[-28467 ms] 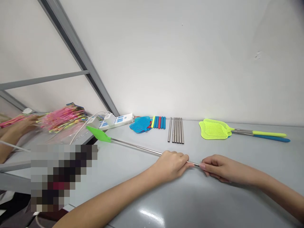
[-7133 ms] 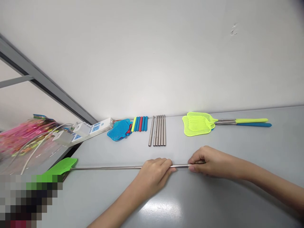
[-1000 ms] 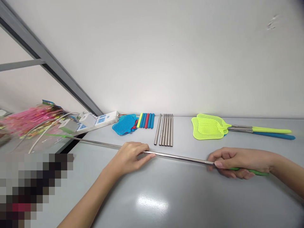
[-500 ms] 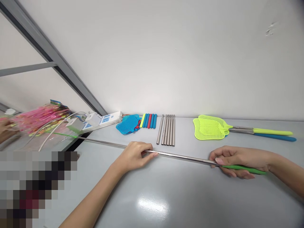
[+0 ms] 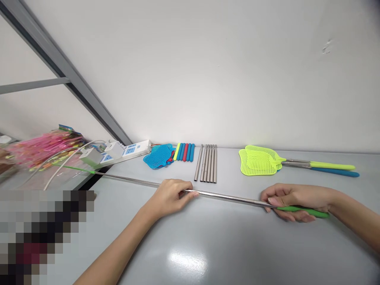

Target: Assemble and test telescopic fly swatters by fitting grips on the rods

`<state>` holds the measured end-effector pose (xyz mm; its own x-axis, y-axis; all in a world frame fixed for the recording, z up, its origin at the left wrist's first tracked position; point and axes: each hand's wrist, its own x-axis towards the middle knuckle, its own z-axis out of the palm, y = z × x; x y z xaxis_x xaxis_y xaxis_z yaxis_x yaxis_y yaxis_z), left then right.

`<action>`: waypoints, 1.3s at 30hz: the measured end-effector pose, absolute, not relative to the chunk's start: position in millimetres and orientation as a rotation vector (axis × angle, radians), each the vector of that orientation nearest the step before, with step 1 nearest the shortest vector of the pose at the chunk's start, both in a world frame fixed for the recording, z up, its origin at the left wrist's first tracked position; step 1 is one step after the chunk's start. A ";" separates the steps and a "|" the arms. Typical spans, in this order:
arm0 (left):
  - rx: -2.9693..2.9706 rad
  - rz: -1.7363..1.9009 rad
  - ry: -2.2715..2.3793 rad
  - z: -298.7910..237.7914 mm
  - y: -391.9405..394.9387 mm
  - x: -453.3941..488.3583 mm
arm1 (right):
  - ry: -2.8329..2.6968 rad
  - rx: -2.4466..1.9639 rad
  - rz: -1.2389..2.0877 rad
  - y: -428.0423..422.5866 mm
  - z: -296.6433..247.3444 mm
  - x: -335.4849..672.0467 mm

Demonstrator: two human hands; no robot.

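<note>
A long fly swatter lies across my view, its thin steel shaft [image 5: 225, 196] running from a green plastic head [image 5: 77, 169], seen almost edge-on at the left, to a green grip [image 5: 303, 211]. My right hand [image 5: 292, 202] is closed around the green grip where it joins the steel. My left hand [image 5: 172, 196] holds the shaft further along, with the steel passing between thumb and fingertips. The swatter head is thin from this angle, and its mesh cannot be made out.
On the grey table [image 5: 237, 253] stand a blue swatter pile [image 5: 157, 156], coloured grips [image 5: 184, 152], several steel tubes [image 5: 206, 169] and yellow swatters [image 5: 258, 161]. A power strip [image 5: 126, 152] with white cables and a pink bundle [image 5: 44, 145] lie left; a pixelated patch hides the lower left.
Since the earlier frames the swatter's green grip has come into my right hand, and the head now points edge-on. Over the last second, my hands and the shaft have shifted only slightly.
</note>
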<state>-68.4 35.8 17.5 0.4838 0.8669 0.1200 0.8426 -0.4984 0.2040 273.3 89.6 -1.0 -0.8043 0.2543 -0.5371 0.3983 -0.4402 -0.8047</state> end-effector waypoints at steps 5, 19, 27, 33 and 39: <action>2.666 0.351 1.519 22.2 33.5 -69.9 | 1.591 0.956 -2.429 90.7 -4.2 274.3; 2.578 0.235 1.594 16.9 36.2 -65.9 | 1.625 0.936 -2.417 93.0 -4.7 275.3; 2.673 0.247 1.491 16.3 29.2 -55.7 | 1.974 0.856 -2.015 81.0 15.9 264.5; 2.719 0.207 1.449 12.8 20.7 -35.0 | 2.192 1.036 -1.763 64.0 33.4 242.3; 2.616 0.194 1.517 17.0 28.0 -46.0 | 2.132 1.100 -1.794 75.9 25.8 257.4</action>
